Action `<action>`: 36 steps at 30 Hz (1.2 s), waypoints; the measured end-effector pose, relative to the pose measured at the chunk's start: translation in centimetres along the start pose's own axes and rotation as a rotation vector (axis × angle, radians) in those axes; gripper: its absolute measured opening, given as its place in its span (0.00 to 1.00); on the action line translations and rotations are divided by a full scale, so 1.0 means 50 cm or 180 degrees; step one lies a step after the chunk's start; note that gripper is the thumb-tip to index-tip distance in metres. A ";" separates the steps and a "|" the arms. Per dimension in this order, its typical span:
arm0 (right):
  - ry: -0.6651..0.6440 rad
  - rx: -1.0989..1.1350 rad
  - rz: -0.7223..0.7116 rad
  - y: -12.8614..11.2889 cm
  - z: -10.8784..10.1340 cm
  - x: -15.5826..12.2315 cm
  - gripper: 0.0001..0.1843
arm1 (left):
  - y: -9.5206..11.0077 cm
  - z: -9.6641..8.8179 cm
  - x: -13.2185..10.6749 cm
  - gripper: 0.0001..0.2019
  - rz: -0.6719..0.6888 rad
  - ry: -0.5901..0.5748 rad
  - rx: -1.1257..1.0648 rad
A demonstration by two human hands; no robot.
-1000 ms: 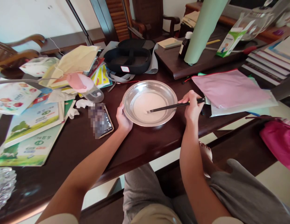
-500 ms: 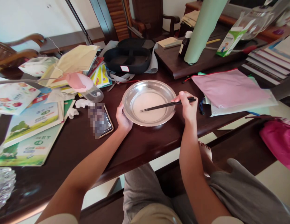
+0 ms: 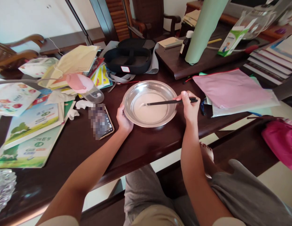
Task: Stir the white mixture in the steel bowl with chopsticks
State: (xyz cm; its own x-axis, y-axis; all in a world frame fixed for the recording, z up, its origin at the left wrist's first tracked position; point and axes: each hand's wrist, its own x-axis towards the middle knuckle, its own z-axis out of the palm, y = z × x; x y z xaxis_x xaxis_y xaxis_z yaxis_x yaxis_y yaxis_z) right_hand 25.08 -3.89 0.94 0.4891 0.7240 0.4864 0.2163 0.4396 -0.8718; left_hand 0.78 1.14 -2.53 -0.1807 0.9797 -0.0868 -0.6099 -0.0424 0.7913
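A round, shallow metal bowl (image 3: 164,118) sits on the dark wooden table, holding a pale, milky liquid (image 3: 150,113). My left hand (image 3: 124,119) grips the bowl's left rim, thumb at the edge and fingers hidden underneath. My right hand (image 3: 190,103) is closed around a pair of black chopsticks (image 3: 163,102) above the bowl's right rim. Their tips point left and dip into the liquid near its middle. Just left of my left hand lies a phone (image 3: 102,122), its screen partly blurred out.
Workbooks (image 3: 30,138), a tissue pack (image 3: 15,97) and crumpled tissues (image 3: 72,113) lie on the left. Behind the bowl is an open black case (image 3: 128,62). A pink zip pouch (image 3: 230,88) lies right. A green cylinder (image 3: 204,34) and small bottle (image 3: 186,45) stand behind.
The chopstick tips have swung away from me within the liquid, leaving the chopsticks closer to level. My left hand and the bowl have stayed in place.
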 end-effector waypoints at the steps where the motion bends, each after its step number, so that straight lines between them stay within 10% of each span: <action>1: 0.0163 -0.0020 -0.0043 0.002 -0.001 0.001 0.27 | 0.000 0.000 0.000 0.09 -0.0009 0.0018 -0.0001; 5: 0.0808 0.0258 -0.0150 0.013 -0.007 0.006 0.33 | 0.000 0.000 0.001 0.10 -0.0044 0.0037 -0.0041; 12: -0.0151 0.0038 -0.0014 -0.006 0.002 -0.003 0.27 | 0.000 -0.001 0.001 0.09 -0.0038 0.0039 -0.0035; 18: 0.0837 0.0186 -0.0076 0.012 -0.005 0.005 0.34 | 0.006 0.006 -0.003 0.09 -0.0080 0.0056 -0.0002; 23: -0.0133 0.0164 0.0066 0.001 0.002 -0.001 0.29 | 0.006 0.006 -0.003 0.09 -0.0097 0.0088 0.0015; 30: 0.0670 0.0112 -0.0056 0.009 -0.004 0.001 0.32 | 0.002 0.000 -0.001 0.08 -0.0091 0.0015 -0.0065; 36: -0.0146 0.0137 0.0114 -0.003 0.003 -0.004 0.27 | 0.002 -0.001 -0.001 0.09 -0.0045 0.0001 -0.0002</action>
State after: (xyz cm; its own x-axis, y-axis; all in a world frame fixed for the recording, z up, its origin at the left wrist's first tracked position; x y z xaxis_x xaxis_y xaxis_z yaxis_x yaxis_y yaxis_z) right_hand 24.81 -4.04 1.00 0.4563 0.7630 0.4578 0.1622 0.4346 -0.8859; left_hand 0.69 1.09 -2.49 -0.1722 0.9801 -0.0982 -0.6129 -0.0286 0.7896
